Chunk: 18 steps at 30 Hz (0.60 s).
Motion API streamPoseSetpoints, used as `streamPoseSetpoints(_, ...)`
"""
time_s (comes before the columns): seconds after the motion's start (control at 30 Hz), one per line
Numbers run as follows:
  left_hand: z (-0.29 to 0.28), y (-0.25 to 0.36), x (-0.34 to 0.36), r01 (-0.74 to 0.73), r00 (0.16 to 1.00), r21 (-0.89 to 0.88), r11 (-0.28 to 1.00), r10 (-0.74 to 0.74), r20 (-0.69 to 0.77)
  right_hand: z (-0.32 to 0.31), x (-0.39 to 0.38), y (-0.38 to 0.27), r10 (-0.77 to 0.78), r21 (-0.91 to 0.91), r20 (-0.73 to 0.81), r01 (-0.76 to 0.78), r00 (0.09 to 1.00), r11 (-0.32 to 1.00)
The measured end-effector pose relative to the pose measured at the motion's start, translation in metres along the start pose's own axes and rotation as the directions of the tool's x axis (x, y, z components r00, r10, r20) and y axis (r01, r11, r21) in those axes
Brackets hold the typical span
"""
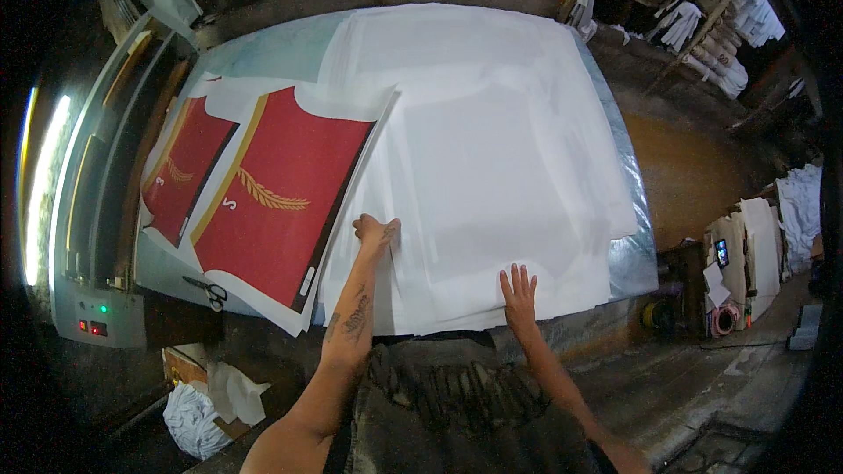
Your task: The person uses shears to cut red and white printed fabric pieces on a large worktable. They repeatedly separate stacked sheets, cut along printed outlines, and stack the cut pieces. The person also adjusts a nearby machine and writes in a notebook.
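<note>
My left hand (pixel 378 233) is closed at the left edge of a white sheet (pixel 492 158), its fingers bent and mostly hidden. A shadow line runs along the sheet's edge beside that wrist. With fingers spread, my right hand (pixel 520 294) lies flat on the white sheets near the table's front edge. Left of my left hand lies a large printed sheet (pixel 285 184) with a red garment-shaped panel, a yellow border and a gold leaf spray. A smaller red printed panel (pixel 189 162) lies farther left. Faint grey panel shapes show on the white sheets.
Black scissors (pixel 211 292) lie at the table's front left. A long machine (pixel 97 202) with lit red and green indicators stands along the left side. White cloth (pixel 193 421) is bundled below it. More cloth and stacked boards (pixel 760 246) stand at the right, beyond the shiny table edge (pixel 634 259).
</note>
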<state>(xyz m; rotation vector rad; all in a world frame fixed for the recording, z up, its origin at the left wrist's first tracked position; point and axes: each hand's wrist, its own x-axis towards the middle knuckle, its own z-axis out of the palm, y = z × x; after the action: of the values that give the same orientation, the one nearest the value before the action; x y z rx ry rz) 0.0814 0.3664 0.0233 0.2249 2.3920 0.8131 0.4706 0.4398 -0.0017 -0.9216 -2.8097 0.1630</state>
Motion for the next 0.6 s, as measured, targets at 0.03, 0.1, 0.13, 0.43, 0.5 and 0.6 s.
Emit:
streamPoseSetpoints(0.03,0.002,0.003,-0.006,0.009,1.0,0.022,1.0,-0.009,-0.007,0.002,0.002,-0.002,0.005,-0.02,0.04,-0.004,0.999,1.0)
streamPoseSetpoints(0.1,0.006,0.01,-0.012,0.036,0.999,0.081,0.996,-0.036,0.004,0.003,0.005,-0.006,-0.003,-0.048,0.045,0.005,0.999,0.999)
streamPoseSetpoints(0.13,0.008,0.012,-0.014,0.037,0.999,0.104,0.994,-0.036,-0.016,0.002,0.007,-0.008,0.015,-0.078,0.101,-0.007,0.995,0.997)
streamPoseSetpoints(0.43,-0.002,-0.034,-0.055,-0.172,0.985,-0.141,0.975,0.175,0.004,-0.013,0.015,-0.006,-0.07,-0.143,0.083,0.082,0.994,0.986)
streamPoseSetpoints(0.5,0.0,-0.055,-0.083,-0.127,0.964,-0.195,0.973,0.167,0.207,-0.016,0.014,-0.002,-0.078,-0.103,0.071,0.085,0.994,0.991)
streamPoseSetpoints(0.6,0.008,-0.074,-0.129,0.0,0.89,-0.386,0.923,0.176,0.421,-0.024,0.016,0.005,-0.085,-0.092,0.141,0.099,0.986,0.991)
